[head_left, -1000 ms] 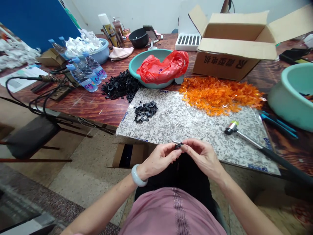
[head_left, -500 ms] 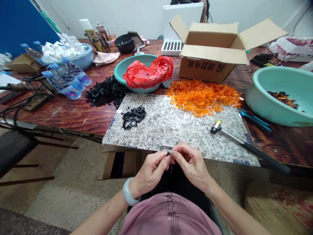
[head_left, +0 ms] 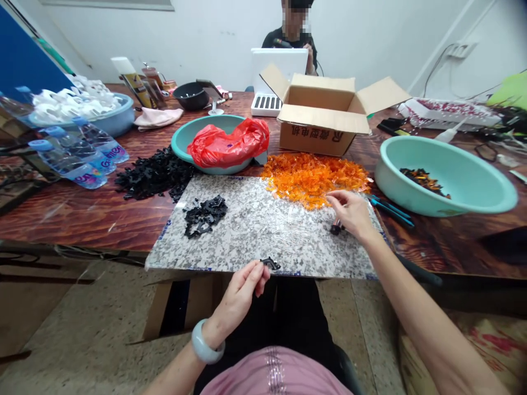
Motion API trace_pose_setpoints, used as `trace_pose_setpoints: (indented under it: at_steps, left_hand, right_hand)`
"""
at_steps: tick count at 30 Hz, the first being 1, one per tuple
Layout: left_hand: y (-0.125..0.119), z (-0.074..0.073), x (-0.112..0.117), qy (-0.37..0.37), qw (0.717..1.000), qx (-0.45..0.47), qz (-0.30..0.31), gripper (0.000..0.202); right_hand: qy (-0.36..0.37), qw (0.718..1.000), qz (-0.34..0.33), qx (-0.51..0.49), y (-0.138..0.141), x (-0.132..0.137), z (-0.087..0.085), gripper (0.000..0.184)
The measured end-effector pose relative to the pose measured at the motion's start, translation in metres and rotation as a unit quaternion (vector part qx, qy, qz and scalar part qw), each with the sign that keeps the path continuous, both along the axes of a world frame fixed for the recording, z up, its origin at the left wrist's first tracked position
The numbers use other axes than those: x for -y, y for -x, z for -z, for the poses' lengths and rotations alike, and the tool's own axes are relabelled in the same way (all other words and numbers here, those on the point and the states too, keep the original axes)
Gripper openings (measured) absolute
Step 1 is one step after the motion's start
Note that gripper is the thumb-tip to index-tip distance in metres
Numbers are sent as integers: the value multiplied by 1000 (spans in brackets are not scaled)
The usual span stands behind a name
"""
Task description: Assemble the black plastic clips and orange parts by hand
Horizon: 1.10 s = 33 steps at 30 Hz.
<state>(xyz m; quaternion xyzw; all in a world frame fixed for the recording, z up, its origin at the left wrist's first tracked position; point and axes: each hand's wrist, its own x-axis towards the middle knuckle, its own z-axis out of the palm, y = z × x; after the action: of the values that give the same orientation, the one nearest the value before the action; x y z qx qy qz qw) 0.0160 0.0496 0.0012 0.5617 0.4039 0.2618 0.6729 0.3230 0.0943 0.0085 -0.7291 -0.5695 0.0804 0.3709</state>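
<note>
Hands have parted since the earlier frame: they were together at the midline, now well apart.

Left hand (head_left: 242,293): fingers (head_left: 256,272) curled and close together, low at the near edge of the slab. Small black plastic piece (head_left: 269,264) sits right at the fingertips. Cannot tell whether it is pinched or resting on the slab.

Right hand (head_left: 349,213): fingers (head_left: 340,198) extended, not closed on anything visible. Hand lies over the small mallet (head_left: 336,229), its dark head just below the fingers, its shaft hidden under the palm. Fingertips close to the orange plastic pile (head_left: 313,181).

Around them: film-wrapped granite slab (head_left: 288,244); black pieces heaped on it (head_left: 205,216), more on the table behind (head_left: 154,174). Blue-handled pliers (head_left: 391,211) just right of the slab; teal basin (head_left: 447,200) beyond.

Risks: the black piece is at the slab's edge, so a loose pinch could drop it over the side, toward the cardboard (head_left: 185,293) below. A careless right-hand sweep could scatter the orange pile. A mallet blow on a poorly seated piece could send it flying or catch the left fingers.
</note>
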Motion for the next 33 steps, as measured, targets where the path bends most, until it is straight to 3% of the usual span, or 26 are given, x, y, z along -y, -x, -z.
trace_pose_setpoints:
  at_steps: [4,7,10,14,17,20,23,26,29,33]
  left_hand:
    - [4,-2,2,18,1000,10,-17,29]
    - [4,-3,2,29,999,17,-24,28]
    - [2,-3,1,35,999,24,-23,30]
    - [2,0,1,43,998,27,-22,32]
    - [3,3,2,51,998,39,-22,33]
    - [2,5,2,53,998,43,-17,33]
    - [0,6,2,56,997,43,-12,32]
    - [0,6,3,58,997,41,-10,32]
    - [1,5,3,60,997,41,-12,32]
    - [0,4,3,62,997,42,-20,31]
  right_hand:
    - [20,996,54,65,-52,-25,16,28]
    - [36,994,38,92,-64,-29,25,25]
    - [30,993,37,104,-64,-26,21,27]
    - [-10,994,44,104,-46,-2,1,30]
    - [-4,994,-16,107,-11,33,-10,25]
    - [85,987,-87,109,27,71,-5,23]
    - [150,978,-115,87,48,93,9,25]
    - [164,979,-112,51,46,96,15,28]
    - [113,986,-105,69,34,91,13,27]
    - [108,974,-168,105,27,87,12,23]
